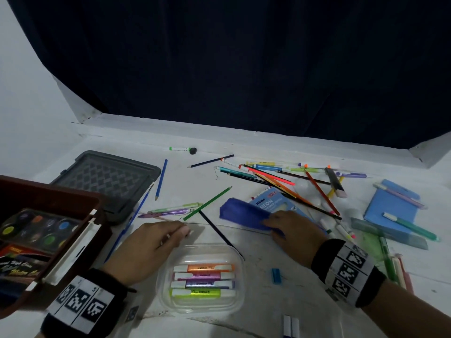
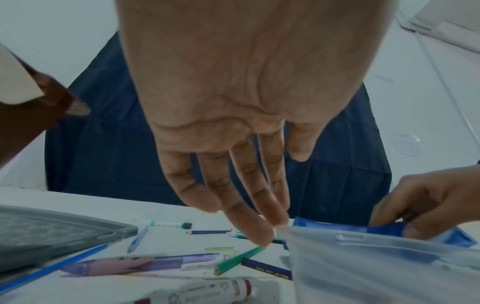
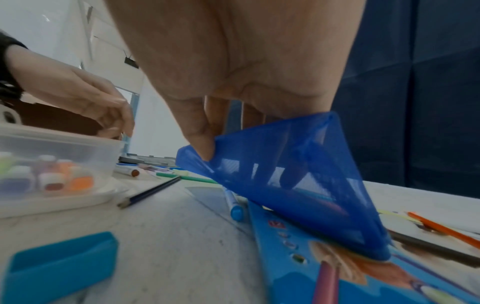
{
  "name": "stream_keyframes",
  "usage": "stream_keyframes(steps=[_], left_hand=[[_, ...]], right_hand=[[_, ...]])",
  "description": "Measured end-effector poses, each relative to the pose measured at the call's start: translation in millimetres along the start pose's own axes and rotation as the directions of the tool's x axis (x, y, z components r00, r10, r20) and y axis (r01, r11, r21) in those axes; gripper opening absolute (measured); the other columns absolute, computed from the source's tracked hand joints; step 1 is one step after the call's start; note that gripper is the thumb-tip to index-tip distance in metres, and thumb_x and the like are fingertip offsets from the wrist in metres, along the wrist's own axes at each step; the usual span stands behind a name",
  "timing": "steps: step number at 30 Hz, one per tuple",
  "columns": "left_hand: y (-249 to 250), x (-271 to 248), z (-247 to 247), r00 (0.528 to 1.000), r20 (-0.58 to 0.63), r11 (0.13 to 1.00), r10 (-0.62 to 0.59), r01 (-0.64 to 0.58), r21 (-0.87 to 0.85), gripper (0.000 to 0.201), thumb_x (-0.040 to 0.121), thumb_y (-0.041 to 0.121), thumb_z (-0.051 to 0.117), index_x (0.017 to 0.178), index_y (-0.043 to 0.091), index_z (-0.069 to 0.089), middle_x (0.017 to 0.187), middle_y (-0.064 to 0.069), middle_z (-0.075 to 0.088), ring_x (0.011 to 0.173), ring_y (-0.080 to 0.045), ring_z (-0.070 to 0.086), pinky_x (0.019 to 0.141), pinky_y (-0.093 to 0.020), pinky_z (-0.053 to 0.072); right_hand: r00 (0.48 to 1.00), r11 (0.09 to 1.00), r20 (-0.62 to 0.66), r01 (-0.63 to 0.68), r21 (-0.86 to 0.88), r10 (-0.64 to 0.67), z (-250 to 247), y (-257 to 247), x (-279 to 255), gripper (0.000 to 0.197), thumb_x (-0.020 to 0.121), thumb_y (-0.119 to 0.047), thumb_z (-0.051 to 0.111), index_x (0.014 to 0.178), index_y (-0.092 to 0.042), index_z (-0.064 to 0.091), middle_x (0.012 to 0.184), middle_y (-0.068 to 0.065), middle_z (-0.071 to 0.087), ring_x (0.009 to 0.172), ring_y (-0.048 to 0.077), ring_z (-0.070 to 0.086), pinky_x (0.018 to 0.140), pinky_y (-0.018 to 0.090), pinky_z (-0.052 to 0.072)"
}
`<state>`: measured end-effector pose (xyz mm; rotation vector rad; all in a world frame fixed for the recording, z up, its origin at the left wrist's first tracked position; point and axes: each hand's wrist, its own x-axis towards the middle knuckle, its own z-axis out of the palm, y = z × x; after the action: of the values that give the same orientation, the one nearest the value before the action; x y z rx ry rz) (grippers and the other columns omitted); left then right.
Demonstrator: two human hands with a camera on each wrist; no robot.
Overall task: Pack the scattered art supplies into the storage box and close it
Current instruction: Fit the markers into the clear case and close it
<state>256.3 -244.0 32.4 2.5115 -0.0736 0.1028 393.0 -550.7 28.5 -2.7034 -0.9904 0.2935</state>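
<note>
The brown storage box [image 1: 56,198] stands open at the left with a watercolour palette [image 1: 36,228] inside; its grey lid [image 1: 107,181] lies behind it. My left hand [image 1: 180,231] hovers with straight fingers and holds nothing, its fingertips [image 2: 259,232] at the far rim of a clear tub [image 1: 234,252] holding several highlighters. My right hand [image 1: 271,224] pinches a blue translucent sheet [image 1: 244,213] and lifts one edge off a blue neon pencil box [image 1: 271,201]. In the right wrist view the thumb [image 3: 202,144] presses the sheet [image 3: 298,185] against the fingers behind it.
Pencils and pens [image 1: 280,174] lie scattered at the back right, with a green pencil [image 1: 207,203] and purple pen [image 1: 166,212] near my left hand. A blue notepad [image 1: 390,208], a green ruler [image 1: 388,232] and a small blue block [image 1: 275,275] lie to the right. A dark curtain hangs behind the table.
</note>
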Motion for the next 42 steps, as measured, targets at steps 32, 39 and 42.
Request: stream_keyframes(steps=[32, 39, 42], left_hand=[[39, 175, 41, 0.889, 0.451, 0.931, 0.078, -0.227, 0.286, 0.021, 0.097, 0.025, 0.057, 0.114, 0.027, 0.069, 0.108, 0.002, 0.066, 0.092, -0.013, 0.057, 0.078, -0.023, 0.041], [35, 188, 62, 0.825, 0.563, 0.867, 0.049, -0.315, 0.386, 0.024, 0.086, 0.018, 0.068, 0.108, 0.024, 0.067, 0.109, -0.003, 0.063, 0.101, -0.025, 0.061, 0.085, -0.033, 0.051], [34, 186, 63, 0.826, 0.56, 0.874, 0.063, -0.317, 0.369, 0.021, 0.085, 0.02, 0.071, 0.106, 0.021, 0.067, 0.107, -0.002, 0.063, 0.1, -0.024, 0.061, 0.084, -0.033, 0.051]], right_hand=[[0.99, 0.959, 0.137, 0.017, -0.284, 0.023, -9, 34, 118, 0.039, 0.098, -0.019, 0.046, 0.136, -0.027, 0.051, 0.139, 0.0, 0.049, 0.13, 0.024, 0.041, 0.104, 0.045, 0.039], [0.983, 0.899, 0.174, 0.022, -0.436, 0.061, -6, 27, 125, 0.038, 0.091, -0.013, 0.057, 0.127, -0.022, 0.049, 0.128, 0.006, 0.05, 0.126, 0.029, 0.042, 0.099, 0.049, 0.037], [0.985, 0.895, 0.152, -0.004, -0.445, 0.08, -10, 25, 122, 0.043, 0.088, -0.01, 0.058, 0.128, -0.021, 0.044, 0.132, 0.007, 0.046, 0.127, 0.029, 0.04, 0.101, 0.051, 0.034]])
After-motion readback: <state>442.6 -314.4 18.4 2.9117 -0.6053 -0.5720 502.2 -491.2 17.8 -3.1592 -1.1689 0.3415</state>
